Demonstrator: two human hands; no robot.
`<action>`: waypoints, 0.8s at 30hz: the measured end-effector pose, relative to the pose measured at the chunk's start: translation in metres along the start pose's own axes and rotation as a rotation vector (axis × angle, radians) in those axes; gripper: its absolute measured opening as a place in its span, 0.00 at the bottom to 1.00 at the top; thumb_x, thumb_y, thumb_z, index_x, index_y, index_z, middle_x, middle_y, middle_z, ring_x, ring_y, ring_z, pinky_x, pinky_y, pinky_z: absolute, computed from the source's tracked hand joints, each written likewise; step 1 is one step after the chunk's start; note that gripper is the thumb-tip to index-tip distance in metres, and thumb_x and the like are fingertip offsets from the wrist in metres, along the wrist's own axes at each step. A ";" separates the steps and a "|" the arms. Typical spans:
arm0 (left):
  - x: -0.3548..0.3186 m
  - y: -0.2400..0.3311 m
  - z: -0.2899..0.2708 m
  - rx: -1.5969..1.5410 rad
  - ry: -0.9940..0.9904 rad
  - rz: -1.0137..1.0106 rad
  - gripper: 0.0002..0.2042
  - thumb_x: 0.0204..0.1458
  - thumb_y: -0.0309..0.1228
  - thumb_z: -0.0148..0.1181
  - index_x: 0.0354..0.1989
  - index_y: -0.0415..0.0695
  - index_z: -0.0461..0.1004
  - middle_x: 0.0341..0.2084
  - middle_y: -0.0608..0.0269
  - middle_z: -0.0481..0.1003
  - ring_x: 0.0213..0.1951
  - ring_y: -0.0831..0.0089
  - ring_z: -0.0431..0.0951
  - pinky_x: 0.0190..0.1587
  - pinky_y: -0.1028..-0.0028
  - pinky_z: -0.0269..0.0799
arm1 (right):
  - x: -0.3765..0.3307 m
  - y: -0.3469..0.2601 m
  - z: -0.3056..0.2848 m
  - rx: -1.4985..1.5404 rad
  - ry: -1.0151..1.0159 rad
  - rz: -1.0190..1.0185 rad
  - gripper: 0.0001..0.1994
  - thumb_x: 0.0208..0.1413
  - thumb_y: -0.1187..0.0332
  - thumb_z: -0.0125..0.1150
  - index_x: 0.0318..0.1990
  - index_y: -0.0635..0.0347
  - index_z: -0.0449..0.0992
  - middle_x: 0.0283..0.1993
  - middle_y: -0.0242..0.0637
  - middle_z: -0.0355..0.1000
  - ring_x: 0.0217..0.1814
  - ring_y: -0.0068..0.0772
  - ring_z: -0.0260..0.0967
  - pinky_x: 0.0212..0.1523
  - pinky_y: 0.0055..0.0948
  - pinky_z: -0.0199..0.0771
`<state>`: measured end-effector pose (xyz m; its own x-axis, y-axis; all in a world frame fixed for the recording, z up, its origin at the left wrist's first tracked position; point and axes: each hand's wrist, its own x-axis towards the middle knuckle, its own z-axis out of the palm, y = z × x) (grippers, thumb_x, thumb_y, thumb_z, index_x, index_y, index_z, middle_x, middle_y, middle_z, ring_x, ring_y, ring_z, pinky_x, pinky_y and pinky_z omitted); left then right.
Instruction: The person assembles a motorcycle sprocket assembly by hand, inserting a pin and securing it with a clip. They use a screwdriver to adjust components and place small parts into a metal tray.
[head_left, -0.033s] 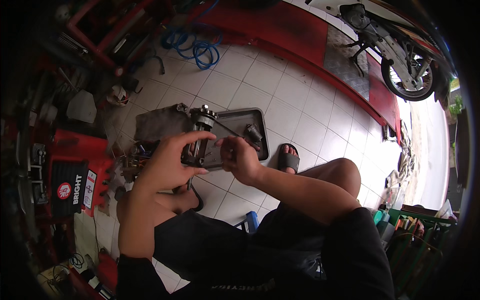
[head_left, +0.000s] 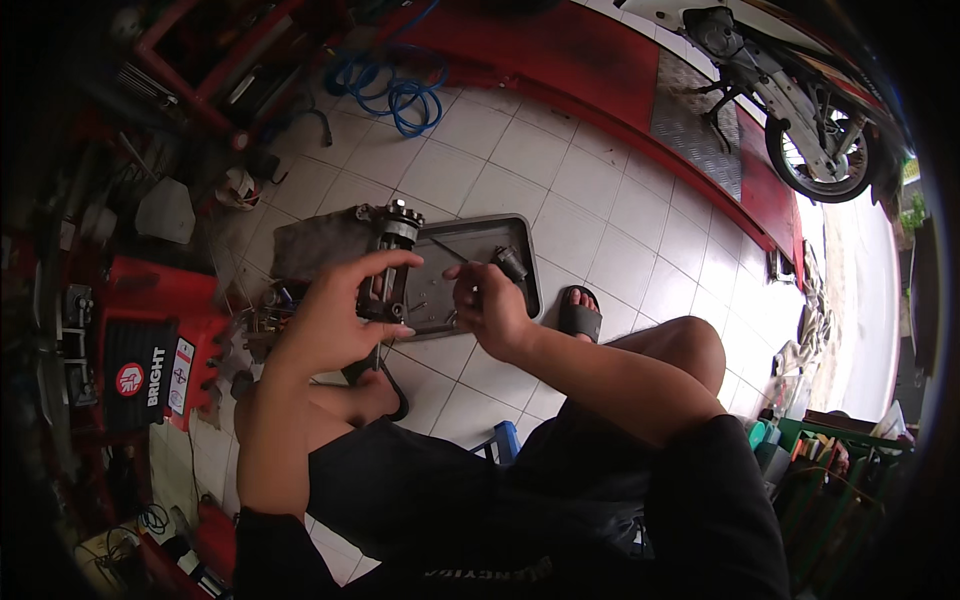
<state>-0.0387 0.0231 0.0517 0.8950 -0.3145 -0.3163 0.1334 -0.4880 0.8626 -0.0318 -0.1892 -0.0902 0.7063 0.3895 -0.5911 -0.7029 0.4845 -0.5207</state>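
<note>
While the left hand [head_left: 335, 320] grips a metal assembly [head_left: 401, 228], the right hand [head_left: 494, 312] curls close by

The left index finger and thumb spread in a C around the assembly, which partly covers a grey tray's [head_left: 484, 237] left end in this view. The right hand's fingers bend inward; whether they pinch anything cannot be told. The tray holds small pieces [head_left: 433, 282] and a metal cylinder [head_left: 510, 263].

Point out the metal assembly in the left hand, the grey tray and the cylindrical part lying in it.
Metal assembly [head_left: 400, 230]: head view, on its upper collar.
Grey tray [head_left: 480, 237]: head view, on its bare bottom.
Cylindrical part [head_left: 511, 263]: head view, middle of its side.
</note>
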 end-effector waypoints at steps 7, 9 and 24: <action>0.005 -0.057 -0.031 -0.274 0.264 0.136 0.26 0.41 0.15 0.71 0.52 0.41 0.74 0.49 0.61 0.76 0.50 0.76 0.74 0.54 0.75 0.70 | 0.022 -0.021 -0.036 -0.184 0.168 -0.157 0.13 0.66 0.65 0.43 0.46 0.59 0.75 0.33 0.28 0.63 0.27 0.21 0.55 0.30 0.25 0.58; 0.003 -0.062 -0.033 -0.365 0.295 0.148 0.20 0.43 0.17 0.72 0.45 0.42 0.74 0.50 0.58 0.77 0.49 0.75 0.75 0.55 0.73 0.69 | 0.028 -0.014 -0.050 -0.256 0.174 -0.121 0.13 0.66 0.67 0.44 0.47 0.60 0.76 0.34 0.29 0.64 0.28 0.22 0.57 0.30 0.26 0.60; -0.021 -0.070 -0.034 -0.597 0.416 0.113 0.15 0.45 0.17 0.73 0.39 0.42 0.75 0.48 0.60 0.77 0.47 0.75 0.76 0.51 0.74 0.74 | 0.118 0.066 -0.131 -1.463 -0.035 0.113 0.11 0.55 0.70 0.64 0.45 0.61 0.83 0.37 0.44 0.82 0.40 0.32 0.82 0.46 0.31 0.81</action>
<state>-0.0524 0.0911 0.0114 0.9887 0.0566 -0.1387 0.1331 0.0931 0.9867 -0.0051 -0.2136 -0.2748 0.6298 0.3990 -0.6664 -0.1949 -0.7494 -0.6328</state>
